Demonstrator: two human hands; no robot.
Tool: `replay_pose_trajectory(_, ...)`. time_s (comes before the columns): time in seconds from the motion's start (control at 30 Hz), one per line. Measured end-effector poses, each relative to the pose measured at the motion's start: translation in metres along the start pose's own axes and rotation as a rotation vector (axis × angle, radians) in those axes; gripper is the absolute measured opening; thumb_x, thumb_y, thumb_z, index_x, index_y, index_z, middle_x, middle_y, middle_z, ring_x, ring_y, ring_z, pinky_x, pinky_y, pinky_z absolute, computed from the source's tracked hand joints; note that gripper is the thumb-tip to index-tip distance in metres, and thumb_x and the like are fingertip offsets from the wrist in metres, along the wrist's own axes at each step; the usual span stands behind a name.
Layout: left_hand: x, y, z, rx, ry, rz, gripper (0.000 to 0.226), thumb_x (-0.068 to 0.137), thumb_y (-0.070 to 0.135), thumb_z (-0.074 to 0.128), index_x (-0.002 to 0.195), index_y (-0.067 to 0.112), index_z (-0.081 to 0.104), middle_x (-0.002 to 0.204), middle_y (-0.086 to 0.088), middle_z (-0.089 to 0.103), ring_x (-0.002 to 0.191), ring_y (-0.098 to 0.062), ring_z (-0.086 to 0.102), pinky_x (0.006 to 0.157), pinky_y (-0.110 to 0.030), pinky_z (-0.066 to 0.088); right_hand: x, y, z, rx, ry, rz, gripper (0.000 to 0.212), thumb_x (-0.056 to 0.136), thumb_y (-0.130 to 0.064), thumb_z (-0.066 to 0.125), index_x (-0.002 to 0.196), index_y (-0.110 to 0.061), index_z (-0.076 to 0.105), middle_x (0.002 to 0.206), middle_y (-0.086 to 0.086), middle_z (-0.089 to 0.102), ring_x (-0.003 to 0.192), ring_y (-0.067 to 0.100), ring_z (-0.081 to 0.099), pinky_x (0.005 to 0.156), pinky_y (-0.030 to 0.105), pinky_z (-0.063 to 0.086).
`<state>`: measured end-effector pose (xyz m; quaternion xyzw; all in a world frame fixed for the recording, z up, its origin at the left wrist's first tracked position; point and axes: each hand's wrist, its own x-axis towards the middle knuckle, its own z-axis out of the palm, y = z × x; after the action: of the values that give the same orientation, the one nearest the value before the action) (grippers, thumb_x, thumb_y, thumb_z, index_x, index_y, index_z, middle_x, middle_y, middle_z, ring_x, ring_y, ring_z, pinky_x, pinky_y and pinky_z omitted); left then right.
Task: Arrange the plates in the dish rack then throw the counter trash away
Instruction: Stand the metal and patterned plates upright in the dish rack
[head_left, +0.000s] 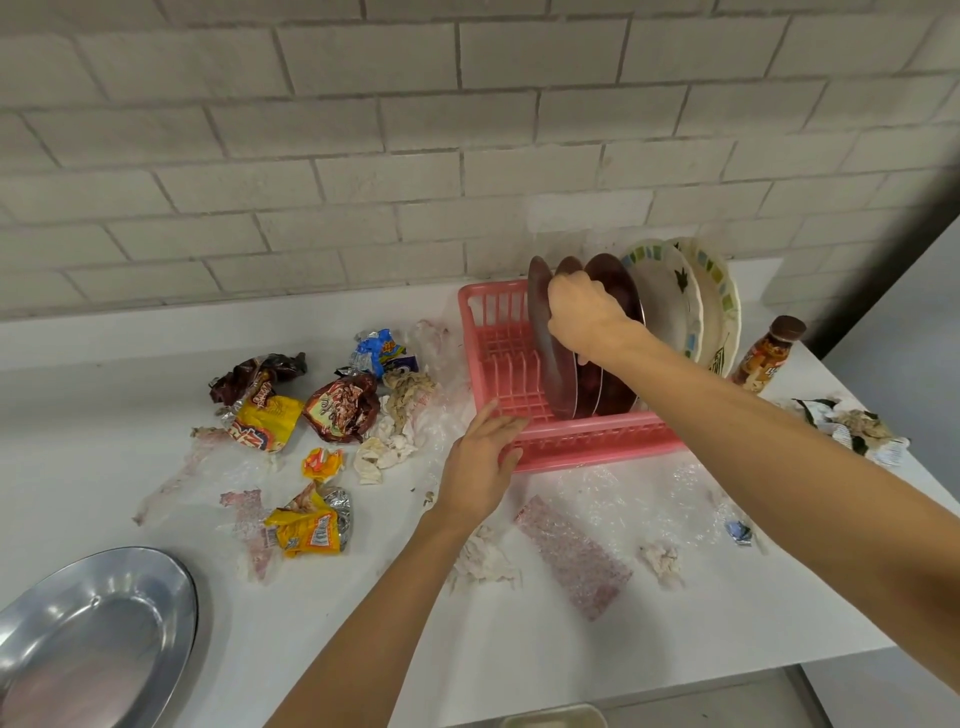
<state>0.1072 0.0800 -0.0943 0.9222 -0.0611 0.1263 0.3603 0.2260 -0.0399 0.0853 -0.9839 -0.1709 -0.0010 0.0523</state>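
A pink dish rack stands on the white counter by the wall. Upright in it are three dark maroon plates and two cream patterned plates behind them. My right hand grips the top edge of the front maroon plate. My left hand rests with fingers spread on the rack's front left corner. Crumpled snack wrappers, tissue and torn clear plastic lie scattered left of the rack.
A large steel plate sits at the counter's near left corner. A brown drink bottle stands right of the rack, with torn paper scraps beyond it. A pink bubble-wrap piece and tissue bits lie in front of the rack.
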Motion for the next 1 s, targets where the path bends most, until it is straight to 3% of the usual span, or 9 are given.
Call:
replay_pose_trajectory(0.2, 0.000, 0.001, -0.001, -0.003, -0.020, -0.016, 0.042, 0.095, 0.017, 0.059, 0.137, 0.024, 0.055, 0.141, 0.003, 0.054, 0.141, 0.001, 0.014, 0.109, -0.027, 0.031, 0.003, -0.001, 0.001, -0.020, -0.032, 0.015, 0.045, 0.094, 0.002, 0.051, 0.136, 0.008, 0.039, 0.130, 0.025, 0.049, 0.115, 0.043, 0.054, 0.084, 0.043, 0.048)
replay_pose_trajectory(0.33, 0.000, 0.002, -0.003, 0.004, -0.044, -0.032, 0.044, 0.095, 0.018, 0.059, 0.139, 0.025, 0.052, 0.143, 0.003, 0.051, 0.144, -0.001, 0.014, 0.110, -0.030, 0.033, 0.005, -0.004, -0.004, -0.044, -0.038, 0.055, 0.044, 0.093, 0.003, 0.050, 0.136, 0.009, 0.038, 0.130, 0.023, 0.049, 0.116, 0.042, 0.054, 0.078, 0.040, 0.047)
replay_pose_trajectory(0.43, 0.000, 0.002, -0.003, 0.000, -0.052, -0.039, 0.045, 0.095, 0.018, 0.060, 0.139, 0.026, 0.052, 0.143, 0.005, 0.051, 0.146, -0.003, 0.015, 0.109, -0.032, 0.036, 0.006, -0.004, -0.010, -0.050, -0.033, 0.047, 0.043, 0.094, 0.004, 0.049, 0.136, 0.007, 0.038, 0.129, 0.023, 0.050, 0.116, 0.040, 0.056, 0.082, 0.042, 0.050)
replay_pose_trajectory(0.6, 0.001, 0.002, -0.002, 0.009, -0.053, -0.046, 0.046, 0.094, 0.018, 0.061, 0.139, 0.026, 0.053, 0.143, 0.006, 0.050, 0.142, 0.004, 0.012, 0.109, -0.030, 0.034, 0.009, 0.000, -0.012, -0.054, -0.002, 0.076, 0.035, 0.088, 0.004, 0.053, 0.123, 0.006, 0.046, 0.119, 0.022, 0.058, 0.105, 0.040, 0.061, 0.067, 0.037, 0.044)
replay_pose_trajectory(0.73, 0.001, 0.002, -0.002, 0.009, -0.060, -0.047, 0.046, 0.094, 0.018, 0.061, 0.139, 0.026, 0.052, 0.143, 0.007, 0.050, 0.146, -0.004, 0.015, 0.108, -0.031, 0.035, 0.005, 0.002, -0.015, -0.100, 0.024, 0.057, 0.035, 0.088, 0.000, 0.054, 0.122, 0.004, 0.047, 0.118, 0.020, 0.058, 0.107, 0.039, 0.060, 0.068, 0.037, 0.043)
replay_pose_trajectory(1.0, 0.003, 0.005, -0.006, -0.015, -0.103, -0.076, 0.047, 0.094, 0.020, 0.062, 0.139, 0.026, 0.052, 0.146, 0.007, 0.048, 0.147, -0.005, 0.012, 0.110, -0.032, 0.032, -0.009, 0.000, -0.031, -0.175, 0.072, -0.004, 0.029, 0.089, -0.011, 0.056, 0.117, -0.002, 0.052, 0.112, 0.016, 0.059, 0.101, 0.036, 0.060, 0.072, 0.037, 0.039)
